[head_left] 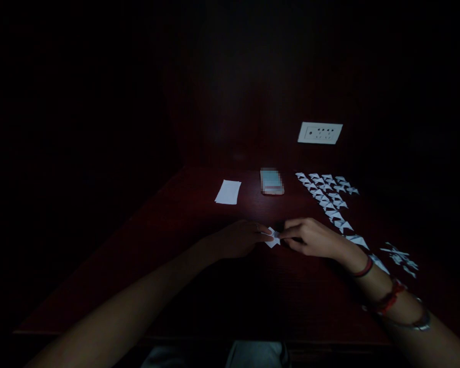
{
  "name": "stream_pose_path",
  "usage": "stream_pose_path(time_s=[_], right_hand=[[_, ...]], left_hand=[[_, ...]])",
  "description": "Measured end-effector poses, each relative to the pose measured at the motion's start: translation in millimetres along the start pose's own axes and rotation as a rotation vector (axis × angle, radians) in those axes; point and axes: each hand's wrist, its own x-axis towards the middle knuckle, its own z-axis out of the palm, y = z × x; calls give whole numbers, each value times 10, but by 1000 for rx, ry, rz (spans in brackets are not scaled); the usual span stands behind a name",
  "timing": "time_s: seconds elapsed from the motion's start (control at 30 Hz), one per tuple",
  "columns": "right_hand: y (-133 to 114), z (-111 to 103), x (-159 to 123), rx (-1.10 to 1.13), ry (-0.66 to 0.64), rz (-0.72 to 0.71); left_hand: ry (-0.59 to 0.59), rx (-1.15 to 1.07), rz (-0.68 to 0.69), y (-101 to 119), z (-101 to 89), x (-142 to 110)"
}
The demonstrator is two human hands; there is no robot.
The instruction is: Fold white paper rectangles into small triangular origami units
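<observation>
Left hand [240, 240] gripping folded paper [273, 243] | right hand [309, 237] touching it, grip unclear | edges partly hidden

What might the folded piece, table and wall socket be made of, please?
Folded piece: apparently matte white paper, by its thin, flat points. Table: probably dark red varnished wood, from its faint sheen. Wall socket: likely smooth plastic, given its even white face.

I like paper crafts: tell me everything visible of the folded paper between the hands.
The folded paper looks small and white, with pointed corners and a shaded patch. Finer creases are too dim to tell. Whether it touches the table is unclear. The left hand's grip partly covers its left side; the right hand's grip meets its right.
</observation>
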Motion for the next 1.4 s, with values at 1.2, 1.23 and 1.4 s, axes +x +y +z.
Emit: stream_pose_path(time_s=[1.2, 1.23, 1.4], right_hand=[[-10, 13, 15, 40, -103, -51], [-6, 15, 13, 37, -101, -48], [7, 35, 17, -10, -68, 0]], left_hand=[[3, 61, 5, -23, 47, -6], [1, 63, 7, -21, 44, -5], [-12, 69, 3, -13, 37, 2]])
